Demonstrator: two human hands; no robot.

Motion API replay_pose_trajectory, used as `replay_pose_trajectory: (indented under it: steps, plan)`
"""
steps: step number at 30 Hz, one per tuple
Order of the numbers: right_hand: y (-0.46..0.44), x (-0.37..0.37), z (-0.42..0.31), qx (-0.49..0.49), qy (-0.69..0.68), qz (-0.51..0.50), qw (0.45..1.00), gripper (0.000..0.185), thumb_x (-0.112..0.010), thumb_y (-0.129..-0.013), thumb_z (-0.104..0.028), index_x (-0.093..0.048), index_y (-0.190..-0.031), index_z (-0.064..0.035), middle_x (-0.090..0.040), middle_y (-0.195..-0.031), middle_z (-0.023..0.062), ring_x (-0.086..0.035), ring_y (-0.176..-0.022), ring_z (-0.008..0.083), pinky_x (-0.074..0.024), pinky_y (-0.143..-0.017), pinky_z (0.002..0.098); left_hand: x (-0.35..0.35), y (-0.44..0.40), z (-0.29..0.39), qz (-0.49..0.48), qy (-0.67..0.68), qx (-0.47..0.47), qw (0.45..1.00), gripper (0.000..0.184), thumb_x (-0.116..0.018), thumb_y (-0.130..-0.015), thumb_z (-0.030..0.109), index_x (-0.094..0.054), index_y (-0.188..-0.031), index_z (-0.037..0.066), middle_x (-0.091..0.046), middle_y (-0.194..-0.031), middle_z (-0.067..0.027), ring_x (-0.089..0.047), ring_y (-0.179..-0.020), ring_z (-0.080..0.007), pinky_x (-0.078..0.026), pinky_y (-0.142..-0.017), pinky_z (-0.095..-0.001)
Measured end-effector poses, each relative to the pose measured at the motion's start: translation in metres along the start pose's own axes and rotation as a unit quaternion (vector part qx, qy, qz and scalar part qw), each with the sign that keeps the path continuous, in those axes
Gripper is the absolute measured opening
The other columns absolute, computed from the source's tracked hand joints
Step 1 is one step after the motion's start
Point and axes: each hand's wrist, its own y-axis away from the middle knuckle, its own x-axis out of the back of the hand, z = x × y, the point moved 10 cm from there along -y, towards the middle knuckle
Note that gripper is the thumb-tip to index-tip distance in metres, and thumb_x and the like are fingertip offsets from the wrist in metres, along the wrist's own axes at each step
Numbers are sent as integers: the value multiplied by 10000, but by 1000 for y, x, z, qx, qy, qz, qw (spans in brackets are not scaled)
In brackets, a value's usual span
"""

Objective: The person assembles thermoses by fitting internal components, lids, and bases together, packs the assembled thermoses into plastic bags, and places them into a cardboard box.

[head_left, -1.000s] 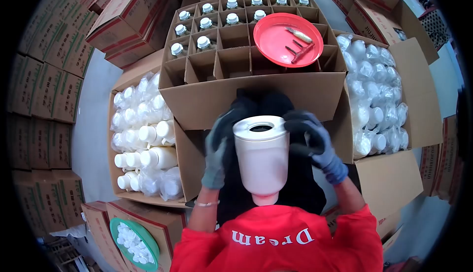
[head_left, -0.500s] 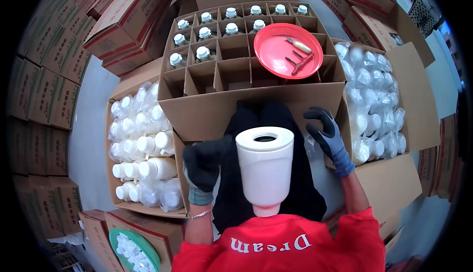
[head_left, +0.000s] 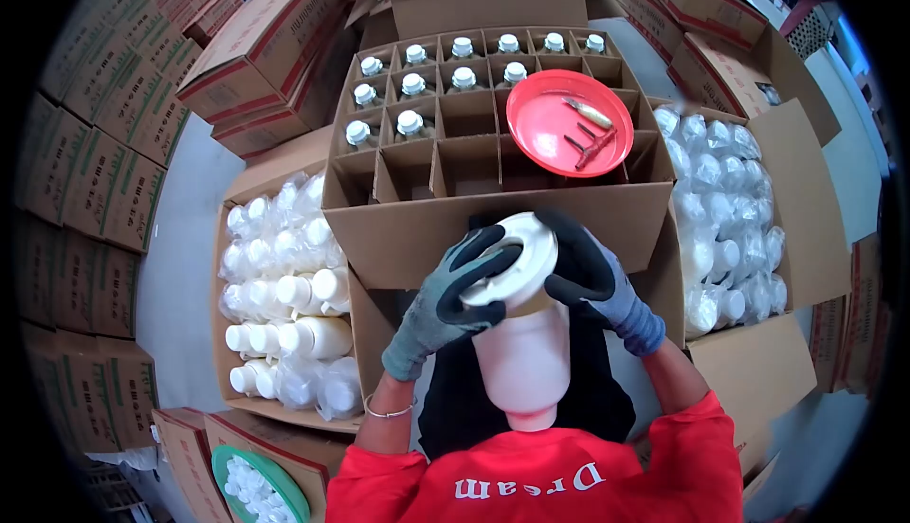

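A large white bottle-shaped container (head_left: 523, 362) rests between my legs, its narrow end toward my red shirt. Over its wide end is a white ring-shaped piece (head_left: 527, 262), tilted and lifted at least partly off the body. My left hand (head_left: 455, 296), in a grey and black glove, is closed on the ring's left side, with fingers at its central hole. My right hand (head_left: 592, 277), gloved too, curves round the ring's right side, fingertips against it.
Ahead stands a divided carton (head_left: 483, 222) with several white-capped bottles and a red dish (head_left: 540, 152) holding small tools. Open cartons of bagged white bottles flank me, left (head_left: 237, 286) and right (head_left: 801, 196). A green basin (head_left: 284, 483) of white caps is at lower left.
Both hands have come in from the sides onto the ring-shaped piece. It was seated level on the container and now sits tilted and raised.
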Motion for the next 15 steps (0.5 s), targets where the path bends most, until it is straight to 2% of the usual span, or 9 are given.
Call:
replay_pose_trajectory:
  steps: [1, 4, 7, 9, 10, 11, 12, 13, 15]
  plan:
    - [-3, -1, 5, -10, -80, 13, 997, 818, -756, -823, -167, -305, -1480, 17, -346, -1517, 150, -356, -1387, 227, -309, -1126, 373, 11, -5, 3, 44, 35, -30, 998, 625, -659, -900, 378, -496, -1390, 25, -515, -1397, -187, -477, -1307, -337, -365, -1095, -425]
    - [-22, -9, -53, 193, 205, 4, 960, 871, -788, -773, -155, -313, -1494, -39, -282, -1546, 199, -275, -1441, 345, -292, -1136, 424, 3, -6, -38, 129, 467, 165, 859, 720, -378, -994, 568, -355, -1440, 3, -496, -1377, -198, -528, -1254, -300, -482, -1034, -411]
    - [-30, -34, -71, 297, 421, 10, 857, 689, -765, -713, -89, -539, -1360, -153, -362, -1464, 250, -422, -1320, 394, -379, -1075, 455, -7, -15, -27, 117, 521, 161, 830, 725, -368, -994, 572, -363, -1429, -8, -511, -1367, -163, -560, -1216, -273, -491, -1022, -390]
    - [-41, -27, -63, 242, 410, 28, 879, 669, -704, -774, -94, -490, -1404, -159, -459, -1364, 197, -486, -1223, 373, -426, -1036, 441, -7, -16, -24, 123, 430, 130, 885, 692, -359, -1008, 547, -412, -1398, -22, -516, -1366, -163, -576, -1196, -264, -502, -983, -351]
    - [-48, -14, -53, 163, 256, 53, 951, 680, -710, -785, -95, -461, -1417, -129, -468, -1365, 194, -503, -1220, 343, -428, -1034, 426, -10, -16, -22, 127, 383, 114, 908, 678, -355, -1015, 535, -436, -1383, -29, -519, -1366, -163, -584, -1187, -260, -507, -963, -332]
    - [-51, -5, -36, 78, 93, 78, 989, 694, -715, -796, -97, -432, -1430, -99, -477, -1366, 190, -520, -1217, 313, -431, -1033, 410, 1, -15, -10, 198, 232, 78, 949, 607, -469, -987, 506, -526, -1332, 9, -489, -1393, -192, -535, -1237, -339, -460, -1000, -386]
    - [-50, 0, -12, 47, 184, 50, 981, 693, -717, -834, -112, -385, -1438, -36, -513, -1362, 160, -533, -1225, 235, -417, -1057, 374, 11, -21, 33, 197, -7, -45, 979, 579, -552, -932, 495, -550, -1327, 72, -469, -1411, -189, -477, -1277, -383, -408, -1040, -448]
    - [-47, 5, 19, -16, -19, 10, 1000, 660, -704, -857, -108, -396, -1436, -32, -519, -1372, 133, -519, -1242, 207, -400, -1078, 363, 5, -21, 69, 183, -246, -164, 938, 569, -634, -878, 485, -573, -1322, 134, -448, -1429, -186, -418, -1318, -427, -356, -1080, -510]
    - [-38, 15, 52, -114, -256, -50, 959, 605, -675, -894, -98, -412, -1435, -31, -522, -1388, 99, -498, -1265, 175, -378, -1105, 349, -16, -24, 75, 54, -335, -208, 917, 497, -705, -778, 431, -619, -1259, 339, -410, -1482, -69, -314, -1381, -435, -243, -1092, -660]
